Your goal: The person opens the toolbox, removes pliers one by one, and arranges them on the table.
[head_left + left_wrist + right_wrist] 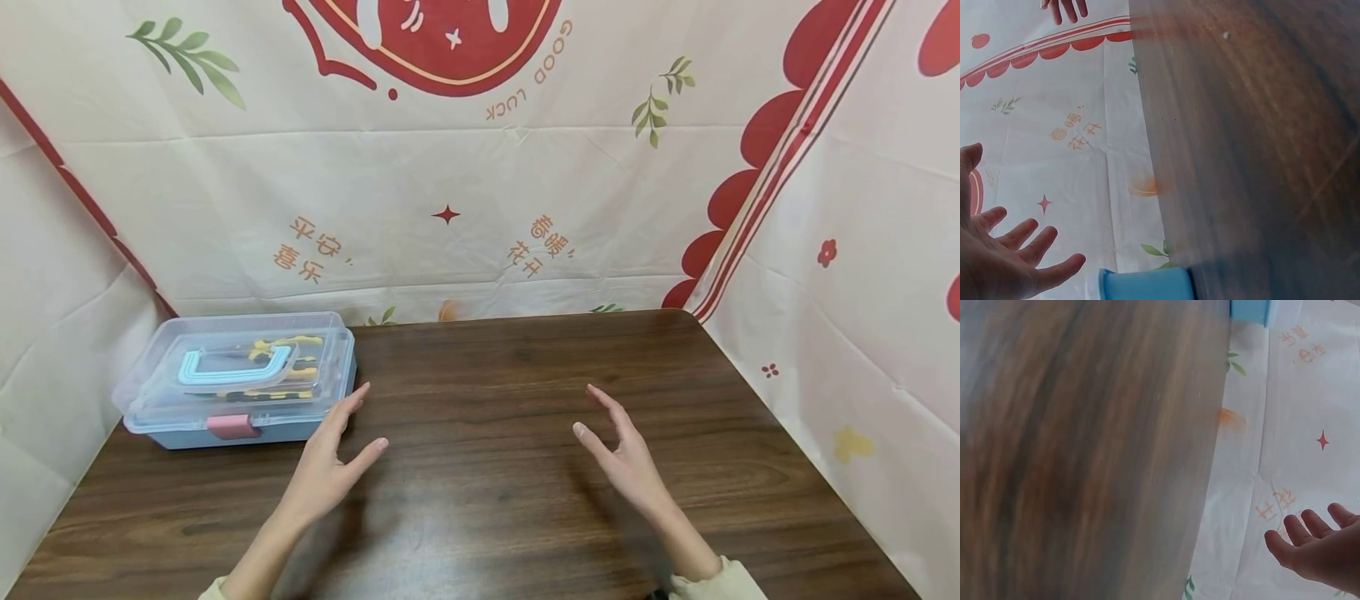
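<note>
My left hand hovers above the table with thumb and fingers spread, holding nothing. It is nearest to a blue plastic toolbox, which stands at the table's back left. The box has a clear lid with a light blue handle and a pink latch. Through the lid several yellow and black tools show, too blurred to name. Over on the other side my right hand is also held above the table, fingers apart, with nothing in it. In the left wrist view a blue corner of the toolbox appears at the bottom.
The dark wood-grain table reaches back to a printed white cloth hanging behind it. More cloth hangs along the right and left sides. Pale sleeve cuffs show at both forearms.
</note>
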Demonstrator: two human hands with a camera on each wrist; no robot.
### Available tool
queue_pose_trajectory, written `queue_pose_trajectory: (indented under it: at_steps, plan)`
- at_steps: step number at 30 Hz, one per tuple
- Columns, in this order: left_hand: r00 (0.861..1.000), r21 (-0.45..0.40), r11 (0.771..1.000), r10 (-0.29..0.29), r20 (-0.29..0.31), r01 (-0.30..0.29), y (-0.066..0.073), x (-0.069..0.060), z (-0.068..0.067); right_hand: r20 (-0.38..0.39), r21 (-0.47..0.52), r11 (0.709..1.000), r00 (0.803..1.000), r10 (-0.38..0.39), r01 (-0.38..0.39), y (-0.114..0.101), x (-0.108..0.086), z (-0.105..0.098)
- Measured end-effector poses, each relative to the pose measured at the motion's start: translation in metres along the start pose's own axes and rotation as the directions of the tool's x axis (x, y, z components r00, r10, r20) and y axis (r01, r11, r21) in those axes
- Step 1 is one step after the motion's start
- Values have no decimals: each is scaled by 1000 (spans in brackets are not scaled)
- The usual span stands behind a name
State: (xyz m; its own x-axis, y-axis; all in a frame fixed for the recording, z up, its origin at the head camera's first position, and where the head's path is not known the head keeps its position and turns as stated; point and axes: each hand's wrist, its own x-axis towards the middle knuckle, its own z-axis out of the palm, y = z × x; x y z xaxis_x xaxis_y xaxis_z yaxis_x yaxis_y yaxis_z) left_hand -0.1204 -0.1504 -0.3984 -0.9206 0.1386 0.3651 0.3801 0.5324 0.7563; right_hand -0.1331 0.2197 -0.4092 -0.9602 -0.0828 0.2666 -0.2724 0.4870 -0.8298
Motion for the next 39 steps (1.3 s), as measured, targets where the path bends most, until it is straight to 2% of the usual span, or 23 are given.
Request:
queue_pose_trajectory:
  at_steps: [6,9,20,25,29,32,33,37,39]
  plan:
    - [1000,-60,998,-19,-17,18,-6,-4,-8,8,60,998,1000,3,-4,-4,-1,7]
    - [999,-61,998,-21,-37,19,-10,-6,-15,6,85,996,1000,4,-4,-7,0,12]
    - [985,-47,998,-53,-165,46,-14,-12,-51,6,131,991,1000,-16,16,-18,7,33]
    - [971,-23,996,-90,-222,87,-19,-17,-67,-3,148,989,1000,-9,9,-42,9,39]
    - [956,-21,993,-119,-267,118,-29,-22,-78,-18,165,986,1000,-8,11,-59,9,45]
    - [945,-16,993,-116,-307,117,-42,-26,-85,-23,173,985,1000,-20,23,-60,10,52]
    - [945,-17,993,-118,-305,119,-47,-27,-88,-23,171,985,1000,-19,23,-58,11,54]
    - [928,-9,983,-175,-330,182,-44,-32,-98,-13,158,987,1000,-10,12,-44,15,66]
    - [912,-3,974,-212,-351,226,-39,-33,-103,-6,146,989,1000,-4,5,-39,17,71]
